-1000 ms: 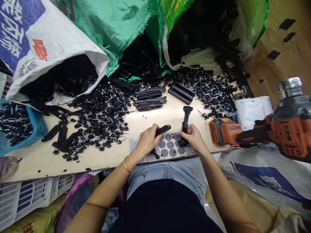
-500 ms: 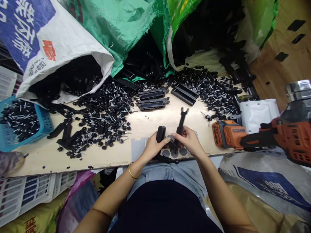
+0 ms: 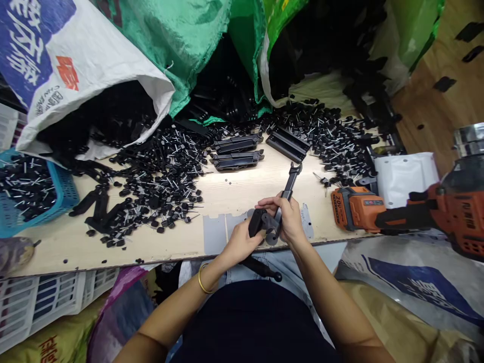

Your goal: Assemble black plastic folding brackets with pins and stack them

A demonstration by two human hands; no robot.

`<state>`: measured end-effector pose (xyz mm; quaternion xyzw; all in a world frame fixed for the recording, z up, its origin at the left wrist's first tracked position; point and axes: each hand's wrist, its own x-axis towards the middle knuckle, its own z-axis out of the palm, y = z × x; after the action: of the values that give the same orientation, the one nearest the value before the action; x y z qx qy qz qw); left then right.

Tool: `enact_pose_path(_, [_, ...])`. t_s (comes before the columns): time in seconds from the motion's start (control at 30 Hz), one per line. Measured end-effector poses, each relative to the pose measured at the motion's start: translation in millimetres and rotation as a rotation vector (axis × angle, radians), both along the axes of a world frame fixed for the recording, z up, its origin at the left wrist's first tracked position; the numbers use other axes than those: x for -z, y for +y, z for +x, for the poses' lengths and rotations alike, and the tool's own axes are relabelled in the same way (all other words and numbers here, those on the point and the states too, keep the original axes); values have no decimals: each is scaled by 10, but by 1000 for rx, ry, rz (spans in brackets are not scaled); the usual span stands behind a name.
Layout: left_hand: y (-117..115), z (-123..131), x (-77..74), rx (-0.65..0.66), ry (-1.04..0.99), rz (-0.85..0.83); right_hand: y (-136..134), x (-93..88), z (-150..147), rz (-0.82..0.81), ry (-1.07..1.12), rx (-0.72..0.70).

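My left hand (image 3: 240, 245) is closed around a short black plastic block (image 3: 256, 222) near the front edge of the bench. In my right hand (image 3: 291, 222) is a long black plastic arm (image 3: 293, 177), its forked end pointing up and away from me. The lower end of this arm meets or lies right beside the block; whether they are joined I cannot tell. Under my hands are grey round pads (image 3: 271, 239), partly covered. Another black arm with a ball end (image 3: 264, 267) rests across my lap, below the bench edge.
Heaps of black knobs with metal pins (image 3: 162, 176) lie left and right on the bench (image 3: 230, 194). Black trays (image 3: 236, 160) lie at the middle back. An orange power tool (image 3: 357, 209) sits right, a blue basket (image 3: 62, 194) left. Open sacks (image 3: 151, 96) line the back.
My right hand has turned the arm so it leans further right, its lower end closer to the block. My left hand stays near the same spot. The view has shifted slightly.
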<state>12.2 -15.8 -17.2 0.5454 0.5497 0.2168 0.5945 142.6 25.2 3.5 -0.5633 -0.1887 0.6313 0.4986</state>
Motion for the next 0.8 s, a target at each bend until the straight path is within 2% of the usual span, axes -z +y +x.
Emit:
enact_pose_path(0.27, [28, -13, -143, 47, 69, 44, -21, -88, 24, -47, 89, -39])
enact_pose_path(0.47, [24, -65, -145, 128, 120, 46, -26, -74, 30, -125, 108, -96])
enact_pose_path(0.67, [-72, -79, -227, 90, 171, 94, -60, -99, -19, -16, -30, -113])
enact_pose_path(0.8, [-179, -49, -259, 101, 283, 180, -94, -68, -28, 30, 26, -163])
